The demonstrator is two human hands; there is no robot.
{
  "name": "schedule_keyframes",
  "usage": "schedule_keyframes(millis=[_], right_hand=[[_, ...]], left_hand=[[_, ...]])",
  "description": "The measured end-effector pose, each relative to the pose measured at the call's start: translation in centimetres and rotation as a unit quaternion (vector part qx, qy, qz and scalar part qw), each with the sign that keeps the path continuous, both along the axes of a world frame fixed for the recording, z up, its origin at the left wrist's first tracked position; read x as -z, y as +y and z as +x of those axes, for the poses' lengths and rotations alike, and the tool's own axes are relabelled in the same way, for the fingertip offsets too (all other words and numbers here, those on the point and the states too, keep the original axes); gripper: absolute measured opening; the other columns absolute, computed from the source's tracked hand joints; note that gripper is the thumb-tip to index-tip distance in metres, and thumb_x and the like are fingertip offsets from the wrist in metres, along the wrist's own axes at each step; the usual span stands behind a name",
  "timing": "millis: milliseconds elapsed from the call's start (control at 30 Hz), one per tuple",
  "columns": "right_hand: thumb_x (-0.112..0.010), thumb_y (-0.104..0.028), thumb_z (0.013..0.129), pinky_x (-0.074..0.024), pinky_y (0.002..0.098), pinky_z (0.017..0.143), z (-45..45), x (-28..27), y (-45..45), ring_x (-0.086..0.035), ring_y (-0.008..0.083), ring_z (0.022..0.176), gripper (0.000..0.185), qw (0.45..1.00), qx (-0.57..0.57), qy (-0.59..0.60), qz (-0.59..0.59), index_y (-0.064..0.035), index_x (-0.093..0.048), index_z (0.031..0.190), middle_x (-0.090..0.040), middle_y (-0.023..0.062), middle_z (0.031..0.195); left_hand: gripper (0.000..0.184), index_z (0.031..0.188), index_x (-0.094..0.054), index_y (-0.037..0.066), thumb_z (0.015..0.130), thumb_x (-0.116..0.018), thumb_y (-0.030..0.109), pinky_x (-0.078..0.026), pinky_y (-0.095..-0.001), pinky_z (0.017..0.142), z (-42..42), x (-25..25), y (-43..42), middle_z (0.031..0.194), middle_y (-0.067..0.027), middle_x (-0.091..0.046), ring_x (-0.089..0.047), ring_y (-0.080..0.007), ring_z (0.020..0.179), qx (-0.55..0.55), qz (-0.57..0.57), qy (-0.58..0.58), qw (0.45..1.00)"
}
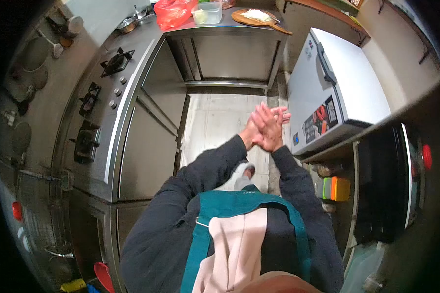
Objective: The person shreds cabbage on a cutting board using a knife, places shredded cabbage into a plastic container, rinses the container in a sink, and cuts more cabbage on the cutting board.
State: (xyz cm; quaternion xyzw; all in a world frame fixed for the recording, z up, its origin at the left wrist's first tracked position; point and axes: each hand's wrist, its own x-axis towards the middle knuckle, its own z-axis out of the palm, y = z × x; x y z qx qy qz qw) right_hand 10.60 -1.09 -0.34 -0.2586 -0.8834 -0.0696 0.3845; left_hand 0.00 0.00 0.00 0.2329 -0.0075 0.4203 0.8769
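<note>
Your left hand (pixel 250 133) and right hand (pixel 271 132) overlap just left of the white freezer (pixel 351 80), seemingly so each palm braces the other; fingers stretched out, nothing visibly held. Beyond the freezer, leftward, a wooden board (pixel 244 20) lies flat, presumably keeping pale shreds (pixel 259 14) contained.

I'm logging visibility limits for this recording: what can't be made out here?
Head view: whether anything lies between the palms; the right hand overlaps the left hand and covers that spot.
Head view: the top of the red plastic bag, cut off by the upper edge; its contents, hidden by the crumpled plastic.
Head view: the small print on the white appliance's picture label, too small to read.
</note>
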Motion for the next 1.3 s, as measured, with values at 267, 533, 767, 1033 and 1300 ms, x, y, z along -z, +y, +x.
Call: schedule_keyframes(millis=[267, 533, 767, 1033, 1300], right_hand=[[-0.057, -0.047, 0.083, -0.0066, 0.0568, 0.108, -6.8, -4.0, 29.7, -0.016, 0.0275, 0.140, 0.067, 0.989, 0.130, 0.033, 0.061, -0.0155, -0.039, 0.139, -0.023, 0.0073, 0.151], [-0.064, -0.018, 0.082, -0.0397, 0.0394, 0.096, -3.9, -8.2, 51.7, -0.050, 0.0341, 0.112, 0.061, 0.957, 0.205, 0.185, -0.088, 0.0014, -0.038, 0.133, -0.052, 0.0205, 0.119], [-0.059, -0.021, 0.086, -0.0426, 0.0370, 0.093, -3.3, -7.8, 66.3, -0.055, 0.0310, 0.107, 0.039, 0.946, 0.228, 0.136, -0.187, 0.0012, -0.055, 0.118, -0.057, 0.0183, 0.115], [-0.059, -0.022, 0.086, -0.0443, 0.0376, 0.090, -2.7, -5.1, 76.7, -0.055, 0.0314, 0.107, 0.039, 0.922, 0.275, 0.106, -0.251, 0.0012, -0.056, 0.118, -0.055, 0.0178, 0.118], [-0.060, -0.019, 0.085, -0.0426, 0.0358, 0.090, -4.4, -4.3, 81.1, -0.056, 0.0312, 0.106, 0.036, 0.911, 0.251, 0.064, -0.321, 0.0027, -0.057, 0.114, -0.057, 0.0174, 0.114]], left_hand=[[0.048, 0.122, -0.050, 0.000, 0.098, -0.037, 0.039, -0.044, -0.0365, 0.096, -14.7, -11.3, 24.4, 0.119, -0.0155, -0.056, -0.057, -0.0237, 0.107, -0.184, 0.088, 0.340, 0.918], [0.050, 0.124, -0.052, 0.003, 0.081, -0.069, 0.023, -0.042, -0.0374, 0.097, -38.8, -19.2, 48.6, 0.120, -0.0150, -0.058, -0.054, -0.0288, 0.113, -0.339, 0.462, 0.779, 0.253], [0.075, 0.134, -0.045, 0.013, 0.069, -0.076, 0.034, -0.027, -0.0482, 0.107, -45.5, -13.6, 68.6, 0.131, -0.0108, -0.049, -0.042, -0.0309, 0.124, -0.082, 0.528, 0.844, 0.038], [0.071, 0.129, -0.050, 0.010, 0.069, -0.076, 0.038, -0.038, -0.0411, 0.099, -44.7, -14.8, 77.4, 0.126, -0.0148, -0.051, -0.046, -0.0313, 0.119, 0.086, 0.502, 0.839, 0.189], [0.101, 0.138, -0.039, 0.014, 0.053, -0.084, 0.043, -0.038, -0.0455, 0.095, -44.5, -8.3, 82.1, 0.115, -0.0164, -0.057, -0.054, -0.0353, 0.108, 0.164, 0.514, 0.840, 0.062]])
